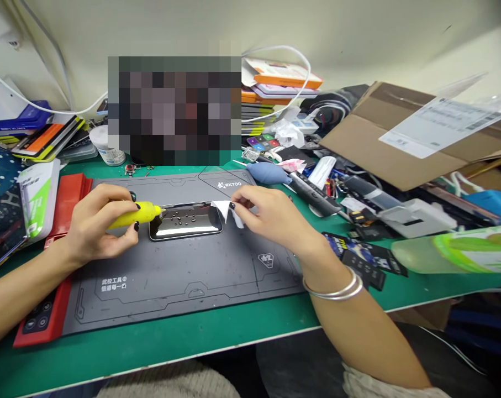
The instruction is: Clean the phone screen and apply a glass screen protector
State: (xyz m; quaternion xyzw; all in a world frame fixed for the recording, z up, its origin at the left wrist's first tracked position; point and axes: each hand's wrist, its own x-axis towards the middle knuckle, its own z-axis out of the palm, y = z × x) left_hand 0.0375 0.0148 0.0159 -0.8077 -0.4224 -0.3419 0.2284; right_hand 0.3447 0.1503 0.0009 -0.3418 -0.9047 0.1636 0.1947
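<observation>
The phone [197, 230] lies flat, shiny side up, near the middle of the frame, on a big gray mat [184, 268]. The mat sits on a green table [217, 334]. Small clear drops [178, 221] are spread over the glass. Lying flat probably helps the drops stay put and not run off.

The left hand [96, 224], left of the middle, has its thumb and fingers wrapped around a yellow bottle [132, 216]. The bottle is tipped on its side, and its thin tip points to the right, at the left end of the phone. It is likely held this way so that the tip is close to the glass and a squeeze can let drops out. Whether the tip touches the glass is hard to tell.

The right hand [270, 213], right of the middle, pinches a thin white sheet [221, 208] between thumb and finger. One part of the sheet hangs by the phone's right end. The light pinch seems to leave most of the sheet loose. Two silver bangles [335, 291] circle that wrist.

A blue air blower [269, 173] rests just past the mat's upper right corner, maybe kept there so it is easy to grab. A red thing [63, 207] stands along the mat's left edge. A brown box [370, 135] fills the upper right, away from the phone.
</observation>
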